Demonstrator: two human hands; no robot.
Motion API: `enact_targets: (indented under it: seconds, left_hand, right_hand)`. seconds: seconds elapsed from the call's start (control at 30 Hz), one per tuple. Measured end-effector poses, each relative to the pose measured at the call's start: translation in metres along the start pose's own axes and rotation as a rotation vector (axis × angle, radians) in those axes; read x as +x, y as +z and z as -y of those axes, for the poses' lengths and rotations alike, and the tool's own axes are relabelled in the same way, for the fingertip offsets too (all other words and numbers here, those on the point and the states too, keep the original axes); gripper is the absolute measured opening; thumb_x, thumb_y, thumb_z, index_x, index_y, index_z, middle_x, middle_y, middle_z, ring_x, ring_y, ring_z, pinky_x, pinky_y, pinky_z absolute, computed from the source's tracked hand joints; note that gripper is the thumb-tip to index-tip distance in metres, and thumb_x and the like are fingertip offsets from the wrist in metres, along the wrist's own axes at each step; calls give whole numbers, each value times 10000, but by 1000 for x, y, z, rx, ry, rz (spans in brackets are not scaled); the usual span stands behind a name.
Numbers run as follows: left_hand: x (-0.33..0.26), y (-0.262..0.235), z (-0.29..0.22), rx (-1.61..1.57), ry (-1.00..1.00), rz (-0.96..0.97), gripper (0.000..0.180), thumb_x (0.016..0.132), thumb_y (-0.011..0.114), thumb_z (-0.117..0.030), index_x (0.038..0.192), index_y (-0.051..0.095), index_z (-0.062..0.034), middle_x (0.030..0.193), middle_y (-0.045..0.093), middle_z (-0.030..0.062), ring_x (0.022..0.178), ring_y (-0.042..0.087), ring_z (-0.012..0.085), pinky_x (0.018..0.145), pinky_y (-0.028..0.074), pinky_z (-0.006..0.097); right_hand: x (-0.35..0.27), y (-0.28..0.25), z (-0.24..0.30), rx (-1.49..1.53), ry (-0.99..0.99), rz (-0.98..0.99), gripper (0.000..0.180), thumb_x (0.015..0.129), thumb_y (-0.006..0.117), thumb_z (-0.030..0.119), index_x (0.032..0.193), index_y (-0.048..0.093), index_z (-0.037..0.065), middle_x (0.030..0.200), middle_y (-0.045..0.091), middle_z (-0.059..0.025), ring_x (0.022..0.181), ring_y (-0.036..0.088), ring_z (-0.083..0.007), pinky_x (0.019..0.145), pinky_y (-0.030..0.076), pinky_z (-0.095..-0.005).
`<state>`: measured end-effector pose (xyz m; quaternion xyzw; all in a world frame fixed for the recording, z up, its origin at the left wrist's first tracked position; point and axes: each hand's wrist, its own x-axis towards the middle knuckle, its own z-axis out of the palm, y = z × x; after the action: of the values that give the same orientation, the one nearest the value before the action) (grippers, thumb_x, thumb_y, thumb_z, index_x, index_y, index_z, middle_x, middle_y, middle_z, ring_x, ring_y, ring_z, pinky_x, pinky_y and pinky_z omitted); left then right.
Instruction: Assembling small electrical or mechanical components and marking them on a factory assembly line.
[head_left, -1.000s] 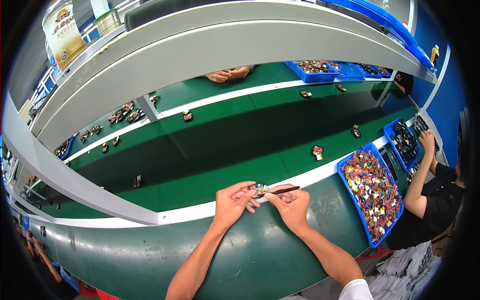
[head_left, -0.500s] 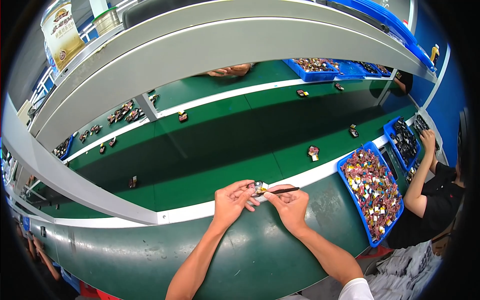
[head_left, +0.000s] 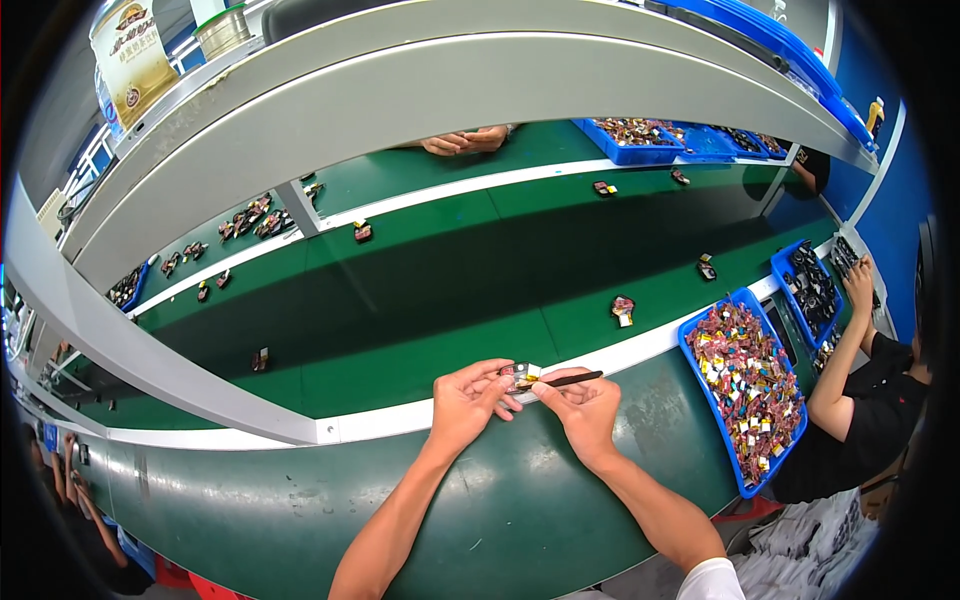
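Above the near edge of the green bench (head_left: 330, 515), my left hand (head_left: 465, 402) pinches a small electronic assembly (head_left: 518, 374) with dark, clear-looking and yellow-white parts. My right hand (head_left: 583, 412) grips a slim black hand tool (head_left: 572, 379), pen-like in outline; whether it is tweezers cannot be made out. The tool's tip end reaches the assembly, where my fingers partly cover it. Both hands meet close together in front of the white rail (head_left: 385, 423).
Beyond the rail runs a green conveyor belt (head_left: 430, 350) with scattered small assemblies (head_left: 623, 311). To my right stands a blue bin (head_left: 745, 400) heaped with small wired parts, then another blue bin (head_left: 808, 290) and a co-worker's arm (head_left: 845, 350). A grey frame beam (head_left: 450, 80) crosses overhead.
The assemblies on the belt have shifted slightly left. My hands hold almost the same pose on the assembly and the black tool.
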<state>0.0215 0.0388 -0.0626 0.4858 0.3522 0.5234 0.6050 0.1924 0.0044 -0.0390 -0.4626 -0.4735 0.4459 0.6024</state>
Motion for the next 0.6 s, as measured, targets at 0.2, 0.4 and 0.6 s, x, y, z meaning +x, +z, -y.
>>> enact_targets:
  seconds: [0.2, 0.4, 0.6]
  left_hand:
    - [0, 0, 0, 2, 11, -9, 252, 979, 633, -36, 1185, 655, 107, 916, 734, 165, 711, 735, 197, 558, 599, 272]
    - [1, -2, 0, -18, 5, -3, 272, 978, 640, -45, 1196, 643, 118, 955, 732, 186, 730, 742, 212, 565, 605, 276]
    - [2, -3, 0, -25, -3, 1, 297, 980, 641, -59, 1216, 627, 122, 999, 732, 200, 765, 752, 233, 577, 613, 283]
  right_hand:
    - [-2, 0, 3, -34, 13, -4, 97, 869, 735, -71, 951, 684, -72, 883, 716, -94, 783, 666, -92, 649, 508, -210]
    - [-3, 2, -1, 15, 3, -21, 113, 872, 731, -74, 973, 679, -70, 917, 714, -109, 813, 673, -109, 703, 531, -228]
    - [-4, 5, -2, 31, -9, -46, 123, 871, 723, -89, 983, 675, -72, 931, 717, -118, 854, 695, -140, 738, 551, -246]
